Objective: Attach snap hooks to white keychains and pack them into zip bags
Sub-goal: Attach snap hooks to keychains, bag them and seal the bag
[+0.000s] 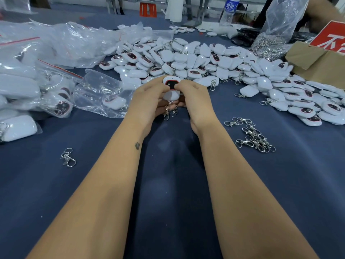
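Observation:
My left hand [149, 98] and my right hand [194, 96] meet at the table's middle, both gripping a white keychain [170, 85] with a black and red face. A silver snap hook [167, 112] dangles below it between my palms. A big heap of white keychains [205, 62] spreads behind and to the right. Loose snap hooks [255, 137] lie to the right of my right forearm, and a single snap hook [68, 157] lies at the left. A zip bag [104, 94] holding a keychain lies left of my hands.
Filled and empty zip bags [28, 71] pile up at the left. A cardboard box [317, 60] with a red sign stands at the right, beside a clear bag of hooks [276, 34]. A water bottle [228, 12] stands at the back. Dark blue cloth [171, 184] covers the table.

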Available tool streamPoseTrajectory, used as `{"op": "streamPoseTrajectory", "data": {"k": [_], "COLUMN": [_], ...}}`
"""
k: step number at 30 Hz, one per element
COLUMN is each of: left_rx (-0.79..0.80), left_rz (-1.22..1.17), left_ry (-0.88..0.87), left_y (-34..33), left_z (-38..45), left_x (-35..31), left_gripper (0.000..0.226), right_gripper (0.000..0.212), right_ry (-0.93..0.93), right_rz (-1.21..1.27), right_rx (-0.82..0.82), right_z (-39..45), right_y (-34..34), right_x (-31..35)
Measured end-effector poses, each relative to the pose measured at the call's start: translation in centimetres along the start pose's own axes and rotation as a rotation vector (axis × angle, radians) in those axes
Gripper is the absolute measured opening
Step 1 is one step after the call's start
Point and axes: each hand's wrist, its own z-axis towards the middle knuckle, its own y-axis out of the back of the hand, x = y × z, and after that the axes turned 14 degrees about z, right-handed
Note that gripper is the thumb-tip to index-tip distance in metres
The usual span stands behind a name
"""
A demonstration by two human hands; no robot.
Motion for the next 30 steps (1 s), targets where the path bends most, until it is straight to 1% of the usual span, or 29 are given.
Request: {"op": "streamPoseTrajectory", "data": {"k": [3,5,9,13,16,18,20,22,24,26,27,29,30], "left_rx": [-0.025,-0.048,-0.078,-0.12,-0.147,-0.151,-0.126,-0.114,-0.151,-0.183,-0.18,-0.178,-0.206], "left_rz": [0.013,0.035,0.086,0.149,0.191,0.209,0.14,0.112,0.194,0.291,0.337,0.389,0.403], "left_ry": [-0.014,-0.013,-0.009,-0.021,-0.053,-0.064,-0.053,-0.068,-0.113,-0.171,-0.198,-0.235,-0.237], "left_y": [-0.04,-0.07,-0.24,-0.3,-0.27,-0.13,0.14,0.28,0.3,0.33,0.33,0.36,0.45], "left_z": [-0.06,0.01,0.05,-0.09,-0.27,-0.26,-0.24,-0.13,-0.33,-0.52,-0.63,-0.79,-0.87], "left_x": [-0.02,-0.03,-0.05,-0.03,-0.01,-0.19,-0.45,-0.4,-0.33,-0.32,-0.4,-0.61,-0.71], "left_gripper": [0.029,0.026,0.016,0.014,0.018,0.019,0.021,0.038,0.044,0.041,0.04,0.041,0.04], "right_gripper": [0.012,0.015,0.029,0.023,0.017,0.027,0.036,0.04,0.035,0.021,0.019,0.026,0.028], "right_ry": [0.004,-0.01,-0.069,-0.064,-0.065,-0.01,0.011,0.012,0.019,0.021,0.019,0.017,0.016], "right_rz": [-0.013,-0.049,-0.094,-0.078,-0.117,-0.096,-0.047,-0.039,-0.031,-0.021,-0.017,-0.009,0.002], "right_rx": [0.028,0.009,-0.043,-0.016,-0.018,0.01,0.019,0.007,0.012,0.025,0.031,0.027,0.023], "right_z": [-0.1,0.12,0.35,0.14,0.1,-0.05,-0.19,0.05,0.28,0.24,0.14,0.03,0.04], "right_y": [0.06,0.06,0.09,-0.04,-0.24,0.0,0.35,0.59,0.7,0.69,0.7,0.71,0.69], "right_x": [0.05,0.1,0.13,0.38,0.49,0.19,-0.01,0.01,0.04,0.02,0.02,0.06,0.07]}}
